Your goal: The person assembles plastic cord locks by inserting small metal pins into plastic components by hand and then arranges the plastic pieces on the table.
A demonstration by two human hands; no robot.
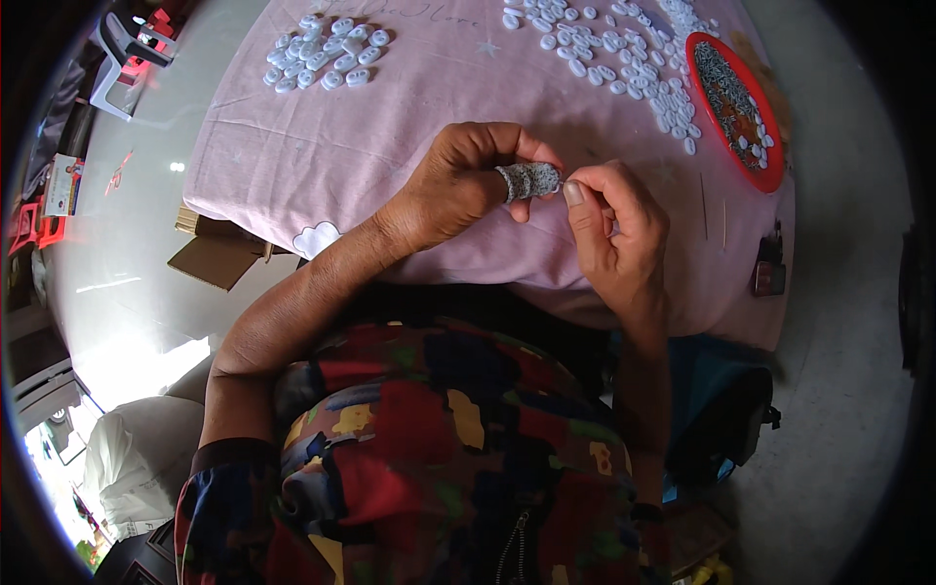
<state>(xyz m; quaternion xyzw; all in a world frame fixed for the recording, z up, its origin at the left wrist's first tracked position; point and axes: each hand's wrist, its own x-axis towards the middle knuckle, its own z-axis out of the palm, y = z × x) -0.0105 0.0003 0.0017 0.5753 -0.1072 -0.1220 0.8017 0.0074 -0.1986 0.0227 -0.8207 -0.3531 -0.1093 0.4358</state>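
Note:
My left hand (466,185) is over the near part of the pink cloth, its fingers closed together. A grey speckled fabric sleeve (529,181) covers what looks like its thumb, and whatever the fingertips pinch is hidden behind it. My right hand (624,229) is just to the right, thumb and forefinger pressed together at the sleeve's tip. Something tiny and pale shows between the two hands, too small to name. Beyond them, white oval plastic pieces (327,51) lie in a cluster at the far left, and more white oval pieces (639,73) spread at the far right.
A red oval tray (694,49) holds small grey metal parts and a few white pieces. Two thin rods (703,207) and a small dark object (768,278) lie at the cloth's right. Left of the pink cloth (409,112) are a cardboard box (210,255) and a plastic stool (119,78).

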